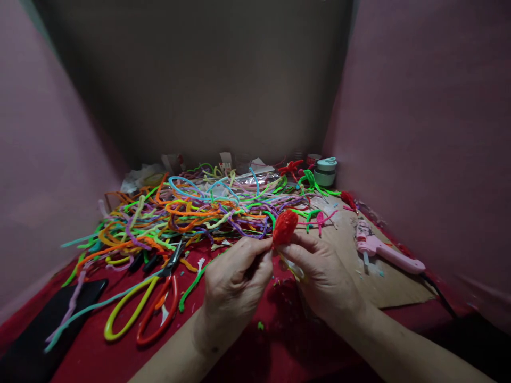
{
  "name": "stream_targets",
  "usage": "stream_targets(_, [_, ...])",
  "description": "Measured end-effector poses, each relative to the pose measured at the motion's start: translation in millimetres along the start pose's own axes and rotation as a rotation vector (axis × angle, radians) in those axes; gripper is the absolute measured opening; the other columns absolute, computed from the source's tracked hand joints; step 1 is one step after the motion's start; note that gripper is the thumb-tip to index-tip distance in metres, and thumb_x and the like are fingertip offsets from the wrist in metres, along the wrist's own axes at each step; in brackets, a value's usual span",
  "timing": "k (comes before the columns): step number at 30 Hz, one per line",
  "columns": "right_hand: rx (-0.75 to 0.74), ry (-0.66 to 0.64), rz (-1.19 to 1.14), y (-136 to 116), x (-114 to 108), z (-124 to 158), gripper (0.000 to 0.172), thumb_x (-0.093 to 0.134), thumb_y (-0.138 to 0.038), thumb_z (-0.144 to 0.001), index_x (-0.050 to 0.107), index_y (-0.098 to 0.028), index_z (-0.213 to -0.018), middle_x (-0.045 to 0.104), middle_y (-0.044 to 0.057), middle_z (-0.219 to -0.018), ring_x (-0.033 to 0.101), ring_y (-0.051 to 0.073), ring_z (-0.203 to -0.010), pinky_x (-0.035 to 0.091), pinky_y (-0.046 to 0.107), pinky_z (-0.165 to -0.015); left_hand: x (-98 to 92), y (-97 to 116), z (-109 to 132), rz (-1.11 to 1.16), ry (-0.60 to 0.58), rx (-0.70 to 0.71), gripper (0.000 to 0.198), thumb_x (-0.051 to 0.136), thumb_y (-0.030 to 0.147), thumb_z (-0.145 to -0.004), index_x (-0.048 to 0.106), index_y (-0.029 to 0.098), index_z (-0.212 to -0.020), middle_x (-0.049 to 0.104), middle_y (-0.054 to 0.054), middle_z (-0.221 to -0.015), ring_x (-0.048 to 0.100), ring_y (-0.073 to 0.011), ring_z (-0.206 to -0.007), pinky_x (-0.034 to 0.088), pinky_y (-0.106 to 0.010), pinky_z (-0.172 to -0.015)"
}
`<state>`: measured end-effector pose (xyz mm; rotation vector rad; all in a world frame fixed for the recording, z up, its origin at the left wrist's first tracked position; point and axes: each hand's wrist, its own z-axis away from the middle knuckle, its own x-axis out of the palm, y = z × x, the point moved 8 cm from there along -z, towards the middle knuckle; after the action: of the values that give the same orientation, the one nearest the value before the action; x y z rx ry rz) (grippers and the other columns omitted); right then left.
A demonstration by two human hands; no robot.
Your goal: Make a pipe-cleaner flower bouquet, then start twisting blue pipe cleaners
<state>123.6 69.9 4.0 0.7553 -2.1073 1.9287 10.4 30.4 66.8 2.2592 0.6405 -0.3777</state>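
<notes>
Both hands meet above the desk (pixel 99 356). The left hand (pixel 235 279) and right hand (pixel 323 274) pinch a red pipe-cleaner bud (pixel 285 227) between their fingertips. Scissors (pixel 159 298) lie left of the left hand, and a pink glue gun (pixel 383 252) lies right of the right.

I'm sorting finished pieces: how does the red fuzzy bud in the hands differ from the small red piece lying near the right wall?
The red bud is held up between the left hand and the right hand; the small red piece lies untouched by the right wall. The held bud looks rounder and fuller; the lying one is slimmer. Both are red and fuzzy.
</notes>
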Motion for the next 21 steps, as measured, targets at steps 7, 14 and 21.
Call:
stream_targets(7, [0.124,-0.035,-0.274,12.4,11.6,2.0,0.014,0.071,-0.024,-0.066,0.071,-0.02,-0.08,0.065,0.0,-0.069,0.053,0.012,-0.062,0.041,0.026,-0.066,7.3,-19.2,8.0,0.315,0.007,-0.297,0.011,0.06,0.016,-0.074,0.069,0.018,-0.081,0.06,0.001,-0.06,0.051,-0.0072,-0.048,0.039,-0.017,-0.045])
stream_targets(14, [0.171,-0.061,-0.35,16.1,13.5,-3.3,0.015,0.071,-0.018,-0.065,0.069,-0.016,-0.08,0.063,0.0,-0.067,0.056,0.01,-0.06,0.045,0.022,-0.06,39.1,-38.6,16.5,0.906,-0.149,-0.758,0.011,0.063,0.023,-0.073,0.063,0.013,-0.075,0.057,0.002,-0.054,0.04,-0.0017,-0.034,0.032,-0.012,-0.033])
stream_targets(21, [0.115,-0.075,-0.286,18.5,15.0,-3.6,0.01,0.062,-0.024,-0.073,0.06,-0.016,-0.079,0.053,-0.004,-0.051,0.049,0.011,-0.034,0.04,0.022,-0.031,56.0,-43.1,16.9,1.066,-0.234,-0.839,0.01,0.059,0.021,-0.075,0.055,0.012,-0.076,0.06,-0.001,-0.06,0.049,-0.0076,-0.037,0.044,-0.02,-0.033])
